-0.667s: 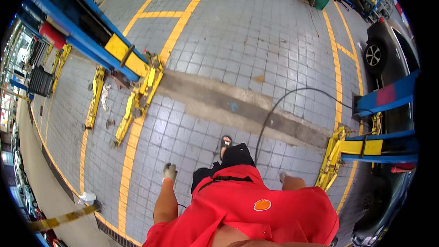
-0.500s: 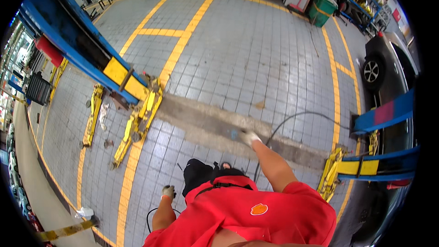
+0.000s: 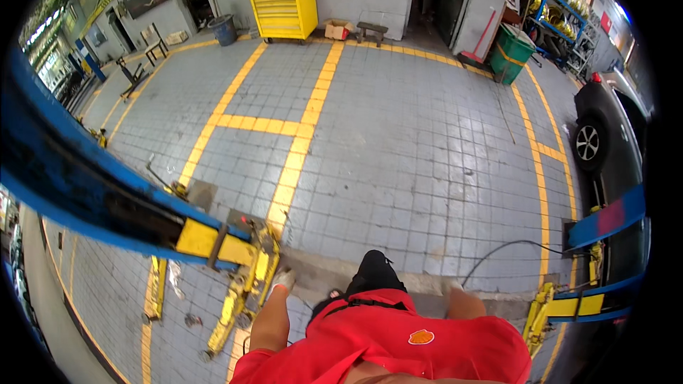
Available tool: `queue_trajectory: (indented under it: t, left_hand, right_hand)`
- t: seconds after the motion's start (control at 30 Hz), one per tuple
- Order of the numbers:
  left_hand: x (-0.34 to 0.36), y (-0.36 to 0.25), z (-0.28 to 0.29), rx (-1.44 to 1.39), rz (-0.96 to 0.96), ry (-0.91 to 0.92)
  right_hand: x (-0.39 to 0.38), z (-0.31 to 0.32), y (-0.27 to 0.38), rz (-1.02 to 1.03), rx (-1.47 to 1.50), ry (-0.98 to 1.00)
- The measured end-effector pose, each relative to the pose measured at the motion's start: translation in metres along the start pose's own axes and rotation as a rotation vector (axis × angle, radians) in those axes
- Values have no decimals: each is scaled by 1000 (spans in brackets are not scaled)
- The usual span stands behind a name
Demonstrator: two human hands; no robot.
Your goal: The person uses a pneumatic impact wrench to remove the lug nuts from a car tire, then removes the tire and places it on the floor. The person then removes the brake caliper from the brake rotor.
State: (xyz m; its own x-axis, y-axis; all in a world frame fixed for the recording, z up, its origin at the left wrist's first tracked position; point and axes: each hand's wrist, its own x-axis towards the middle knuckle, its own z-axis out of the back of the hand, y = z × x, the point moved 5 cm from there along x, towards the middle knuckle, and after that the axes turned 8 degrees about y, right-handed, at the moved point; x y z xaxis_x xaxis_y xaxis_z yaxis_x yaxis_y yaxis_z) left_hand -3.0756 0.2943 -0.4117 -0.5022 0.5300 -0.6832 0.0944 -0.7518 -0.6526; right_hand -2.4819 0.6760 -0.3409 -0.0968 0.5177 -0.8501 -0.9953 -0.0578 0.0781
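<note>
My left hand (image 3: 284, 277), in a pale glove, hangs beside my body near the yellow lift arm (image 3: 260, 267) at the base of the blue left lift post (image 3: 107, 188). It is too small to show whether it holds anything. My right hand (image 3: 452, 289), also pale-gloved, is low on my right and blurred, near a black hose (image 3: 514, 241) that arcs over the floor; I cannot tell whether it touches it. My body in a red shirt hides part of the grey concrete strip (image 3: 320, 270) underfoot.
A yellow tool cabinet (image 3: 283, 11), a green bin (image 3: 512, 55), a bucket (image 3: 223, 28), a chair (image 3: 155, 46) and a wheel rack (image 3: 558, 14) line the far side. A second lift (image 3: 573, 306) and a dark car (image 3: 605, 121) are at right.
The view has tilted up toward the back wall and moved closer to the left post. My right arm has swung back from a forward reach, and my left hand now sits beside the lift arm.
</note>
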Motion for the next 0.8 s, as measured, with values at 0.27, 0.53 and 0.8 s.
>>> queue_trajectory:
  t: [0.27,0.53,0.8]
  left_hand:
    - [151,-234,156,358,44,-107]
    - [289,-257,268,-399,510,-124]
    - [566,-317,419,-459,575,201]
  right_hand:
    - [128,67,142,-135,-28,173]
    - [234,478,799,502,368,-68]
    - [228,727,1185,914,446,-136]
